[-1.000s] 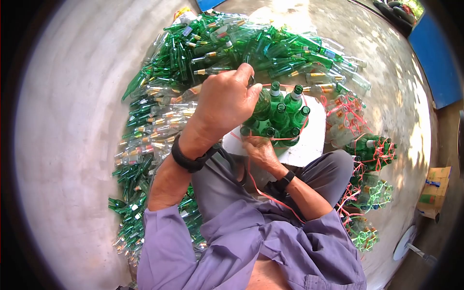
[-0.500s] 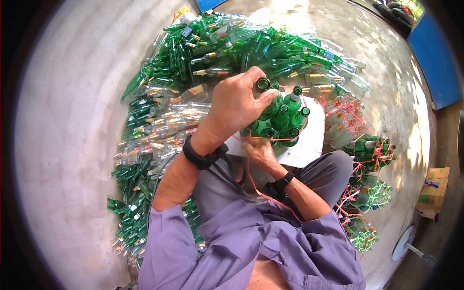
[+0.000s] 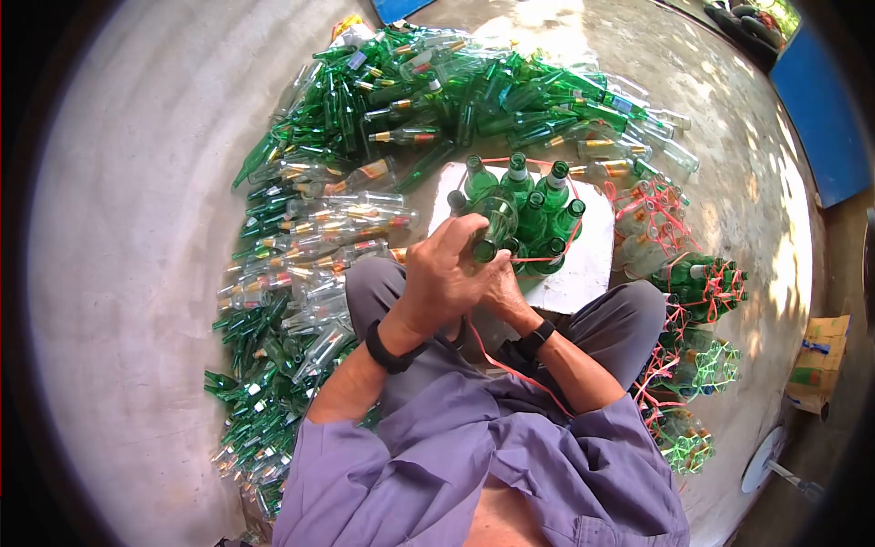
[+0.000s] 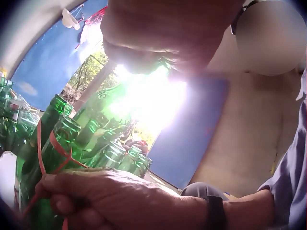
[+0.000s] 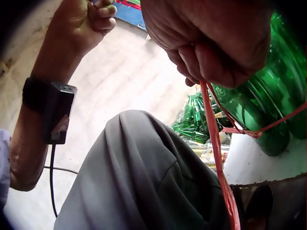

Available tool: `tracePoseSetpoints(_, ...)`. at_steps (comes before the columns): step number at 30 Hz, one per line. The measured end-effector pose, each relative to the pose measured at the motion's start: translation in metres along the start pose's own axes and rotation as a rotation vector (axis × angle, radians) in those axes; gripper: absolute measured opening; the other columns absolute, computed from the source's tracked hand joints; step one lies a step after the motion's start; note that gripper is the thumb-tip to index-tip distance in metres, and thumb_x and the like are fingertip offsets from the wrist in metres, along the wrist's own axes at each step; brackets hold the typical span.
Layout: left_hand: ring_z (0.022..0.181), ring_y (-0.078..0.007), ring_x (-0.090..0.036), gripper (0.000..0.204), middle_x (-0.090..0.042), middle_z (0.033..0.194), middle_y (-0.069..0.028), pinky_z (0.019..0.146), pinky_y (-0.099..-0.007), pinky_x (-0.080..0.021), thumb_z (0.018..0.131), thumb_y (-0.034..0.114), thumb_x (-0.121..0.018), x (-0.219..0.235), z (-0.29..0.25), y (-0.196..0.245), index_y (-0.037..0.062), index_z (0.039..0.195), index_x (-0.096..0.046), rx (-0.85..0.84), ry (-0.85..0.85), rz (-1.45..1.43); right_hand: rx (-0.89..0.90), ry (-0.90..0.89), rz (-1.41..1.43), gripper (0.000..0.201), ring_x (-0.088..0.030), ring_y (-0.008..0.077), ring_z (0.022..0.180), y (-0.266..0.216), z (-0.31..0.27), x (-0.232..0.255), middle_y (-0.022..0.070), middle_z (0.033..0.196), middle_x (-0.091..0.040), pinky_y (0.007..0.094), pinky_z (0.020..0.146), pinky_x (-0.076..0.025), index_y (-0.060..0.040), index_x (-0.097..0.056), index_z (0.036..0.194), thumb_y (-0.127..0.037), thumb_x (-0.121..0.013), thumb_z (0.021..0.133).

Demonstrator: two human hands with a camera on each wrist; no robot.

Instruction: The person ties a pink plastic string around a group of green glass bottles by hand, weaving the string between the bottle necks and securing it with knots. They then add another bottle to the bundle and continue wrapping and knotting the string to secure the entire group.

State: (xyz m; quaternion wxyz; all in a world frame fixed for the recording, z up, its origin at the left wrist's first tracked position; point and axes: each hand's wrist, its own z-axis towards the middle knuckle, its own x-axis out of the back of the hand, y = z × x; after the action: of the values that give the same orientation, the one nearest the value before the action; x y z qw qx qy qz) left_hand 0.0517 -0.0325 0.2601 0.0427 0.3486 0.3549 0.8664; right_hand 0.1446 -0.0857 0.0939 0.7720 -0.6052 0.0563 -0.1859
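Note:
Green glass bottles [image 3: 552, 187] stand in a close group on a white board [image 3: 588, 260], with red string [image 3: 570, 239] around them. My left hand [image 3: 444, 273] grips a green bottle [image 3: 498, 217] near its neck, at the near left of the group. That bottle leans, its mouth toward me. Close below, my right hand [image 3: 504, 294] pinches the red string at the group's near side. A length of string [image 5: 213, 129] hangs from the right fist in the right wrist view. Partly hidden behind the hands are the nearest bottles.
A large heap of loose green and clear bottles [image 3: 342, 114] curves around the far and left sides. Bundles tied with red and light green string [image 3: 702, 283] stand on the right. My bent knees [image 3: 624, 319] flank the board. A cardboard box [image 3: 818, 360] lies farther right.
My left hand has moved from the far left of the group toward me, bringing the bottle's neck nearer and tilting it. The right hand stays at the string.

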Motion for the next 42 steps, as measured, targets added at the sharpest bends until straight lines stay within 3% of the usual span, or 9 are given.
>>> tracePoseSetpoints(7, 0.079, -0.0175, -0.063, 0.051, -0.067, 0.103, -0.0115, 0.073, -0.03, -0.053, 0.079, 0.007, -0.083, 0.004, -0.013, -0.019, 0.0035, 0.123, -0.06, 0.018, -0.046, -0.067, -0.011, -0.035, -0.087, 0.019, -0.062, 0.0127, 0.083, 0.01, 0.0, -0.004, 0.0076, 0.095, -0.07, 0.0311, 0.073, -0.052, 0.0028, -0.066, 0.107, -0.006, -0.062, 0.091)
tracePoseSetpoints(9, 0.081, -0.0184, -0.065, 0.052, -0.067, 0.102, -0.0119, 0.074, -0.0305, -0.053, 0.079, 0.005, -0.082, 0.003, -0.019, -0.024, 0.0022, 0.125, -0.059, 0.031, -0.046, -0.067, -0.255, 0.073, 0.322, 0.017, -0.062, 0.013, 0.081, -0.016, 0.0, -0.002, 0.0087, 0.091, -0.069, 0.0313, 0.072, -0.051, 0.0042, -0.069, 0.1, -0.007, -0.06, 0.091)
tracePoseSetpoints(16, 0.08, -0.0173, -0.066, 0.049, -0.067, 0.098, -0.012, 0.074, -0.0284, -0.053, 0.083, 0.001, -0.074, -0.009, -0.047, -0.053, -0.0001, 0.128, -0.055, 0.073, 0.006, -0.03, -0.467, 0.044, 0.29, 0.023, -0.059, 0.0124, 0.065, 0.006, -0.007, -0.006, 0.008, 0.069, -0.065, 0.0305, 0.059, -0.048, 0.0062, -0.072, 0.084, -0.013, -0.061, 0.09)
tracePoseSetpoints(19, 0.079, -0.0125, -0.064, 0.034, -0.066, 0.095, -0.0075, 0.072, -0.0258, -0.052, 0.088, -0.001, -0.069, -0.018, -0.06, -0.067, -0.0009, 0.12, -0.057, 0.314, 0.043, -0.127, -0.364, 0.091, 0.304, 0.023, -0.056, 0.0116, 0.059, 0.006, -0.006, -0.008, 0.0075, 0.063, -0.062, 0.0312, 0.054, -0.045, 0.0065, -0.07, 0.082, -0.013, -0.062, 0.089)
tracePoseSetpoints(21, 0.08, -0.0075, -0.06, 0.018, -0.065, 0.092, -0.0022, 0.071, -0.0227, -0.05, 0.091, -0.001, -0.066, -0.022, -0.066, -0.075, -0.0001, 0.108, -0.059, 0.655, 0.126, -0.356, -0.375, 0.042, 0.194, 0.024, -0.053, 0.0114, 0.058, 0.009, -0.006, -0.005, 0.0068, 0.062, -0.06, 0.0326, 0.054, -0.043, 0.007, -0.067, 0.077, -0.013, -0.061, 0.09)
tracePoseSetpoints(25, 0.08, -0.004, -0.058, 0.013, -0.065, 0.089, -0.0011, 0.069, -0.0201, -0.047, 0.093, 0.003, -0.066, -0.033, -0.07, -0.095, 0.0001, 0.104, -0.059, 0.692, -0.017, -0.467, -0.323, 0.059, 0.157, 0.026, -0.05, 0.0108, 0.057, 0.006, -0.008, -0.006, 0.0053, 0.061, -0.058, 0.0329, 0.053, -0.041, 0.0064, -0.063, 0.072, -0.013, -0.061, 0.09)
tracePoseSetpoints(27, 0.08, -0.0042, -0.058, 0.015, -0.065, 0.088, -0.0016, 0.068, -0.0204, -0.047, 0.092, 0.003, -0.067, -0.039, -0.067, -0.095, -0.0007, 0.104, -0.059, 0.73, 0.003, -0.483, -0.443, -0.006, 0.168, 0.008, -0.054, 0.0062, 0.066, 0.0, -0.008, 0.0, -0.0025, 0.076, -0.063, 0.0262, 0.056, -0.044, -0.0041, -0.067, 0.098, -0.011, -0.064, 0.095)
tracePoseSetpoints(34, 0.075, -0.0062, -0.059, 0.018, -0.065, 0.083, -0.003, 0.066, -0.021, -0.046, 0.089, 0.002, -0.065, -0.036, -0.054, -0.083, -0.004, 0.104, -0.058, 0.92, 0.054, -0.76, -0.397, -0.026, 0.205, 0.008, -0.053, 0.0068, 0.059, -0.03, -0.007, 0.002, -0.0024, 0.07, -0.06, 0.0258, 0.051, -0.041, -0.0028, -0.067, 0.093, -0.009, -0.062, 0.093)
tracePoseSetpoints(42, 0.065, -0.0112, -0.055, 0.01, -0.063, 0.079, -0.0047, 0.06, -0.0255, -0.045, 0.088, 0.002, -0.061, -0.042, -0.061, -0.088, 0.0003, 0.097, -0.058, 0.969, 0.149, -0.945, -0.51, -0.055, 0.114, 0.025, -0.059, 0.0084, 0.072, -0.039, -0.006, 0.007, 0.0044, 0.079, -0.07, 0.0277, 0.061, -0.047, 0.0021, -0.072, 0.094, -0.021, -0.063, 0.097)
